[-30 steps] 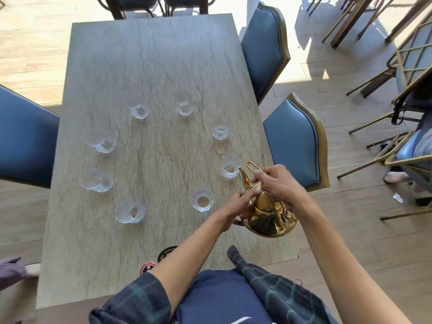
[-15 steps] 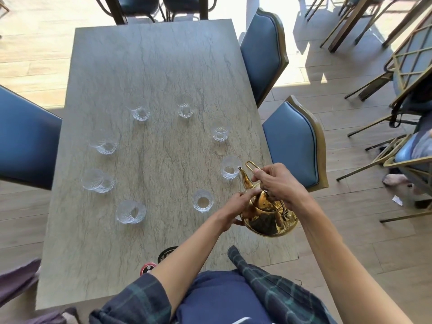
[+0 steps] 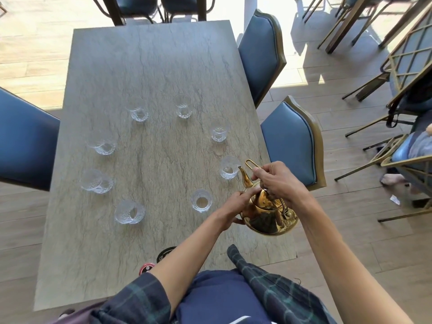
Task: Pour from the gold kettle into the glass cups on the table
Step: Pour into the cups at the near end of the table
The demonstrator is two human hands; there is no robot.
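— Over the desk's right edge: gold kettle tipped, spout now at the rim of the nearest right-hand cup.
— Fingers?
— Right hand gripping the handle, left hand bracing the lid. Hardly moved; pouring there seems underway.

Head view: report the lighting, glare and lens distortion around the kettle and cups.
Head view: hard sunlight washes out the floor at the top; the gold kettle mirrors its surroundings with bright glints; the glass cup at its spout reads faintly against the grey table; wide-angle bending splays the table edges and leans the blue chair outward; focus is sharp throughout.
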